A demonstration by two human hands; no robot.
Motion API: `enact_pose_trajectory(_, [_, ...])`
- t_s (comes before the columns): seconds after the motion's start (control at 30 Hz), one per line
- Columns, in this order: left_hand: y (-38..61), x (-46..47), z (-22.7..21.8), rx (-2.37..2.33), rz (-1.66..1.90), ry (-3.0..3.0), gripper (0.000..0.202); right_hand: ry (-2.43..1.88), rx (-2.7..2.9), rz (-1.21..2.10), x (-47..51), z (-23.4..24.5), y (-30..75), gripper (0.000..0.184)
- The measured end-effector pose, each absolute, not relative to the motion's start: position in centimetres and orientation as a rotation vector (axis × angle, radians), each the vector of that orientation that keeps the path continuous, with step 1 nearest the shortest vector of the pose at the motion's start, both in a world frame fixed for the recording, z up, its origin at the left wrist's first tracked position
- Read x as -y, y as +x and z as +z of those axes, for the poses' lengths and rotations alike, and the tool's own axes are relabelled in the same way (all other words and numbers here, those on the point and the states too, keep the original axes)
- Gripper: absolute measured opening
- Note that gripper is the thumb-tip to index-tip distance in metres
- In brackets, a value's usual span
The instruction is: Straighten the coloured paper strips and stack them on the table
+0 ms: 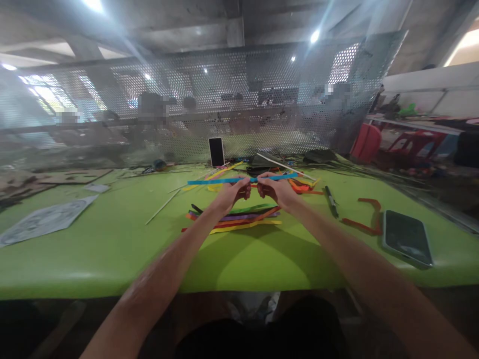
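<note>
Blue paper strip (209, 181) is up over the green bench (112, 239), pinched mid-length by left hand (235, 192) and right hand (275, 189); looks light, floppy, easy to tear, so grip it near the middle

Paper strips (239, 219) lie beneath the grip, a propped phone (216, 151) behind it, a flat phone (407, 238) well right.

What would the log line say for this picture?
left hand: pinching blue paper strip | right hand: pinching same strip | strip: held above green table | below: pile of coloured strips
</note>
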State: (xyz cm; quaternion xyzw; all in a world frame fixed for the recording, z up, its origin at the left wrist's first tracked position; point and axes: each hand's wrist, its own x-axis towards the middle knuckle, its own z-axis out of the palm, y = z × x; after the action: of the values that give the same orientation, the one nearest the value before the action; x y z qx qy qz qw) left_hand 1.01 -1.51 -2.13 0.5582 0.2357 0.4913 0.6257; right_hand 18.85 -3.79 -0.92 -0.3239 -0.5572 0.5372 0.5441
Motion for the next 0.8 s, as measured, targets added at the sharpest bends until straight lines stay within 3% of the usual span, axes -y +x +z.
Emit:
enact_pose_trajectory(0.17, [0.9,1.3,-2.4,-0.556,1.054,1.233,0.029,-0.726,1.241,1.41,4.2,-0.5,19.2,0.02])
enact_pose_trajectory(0.33, [0.9,1.5,-2.3,-0.543,1.048,1.279,0.03,-0.768,1.287,1.328,4.3,-0.3,19.2,0.021])
enact_pose_trajectory(0.8, [1.9,1.9,-2.4,-0.828,1.25,1.847,0.024,-1.033,1.672,0.48,3.6,-0.8,18.8,0.013])
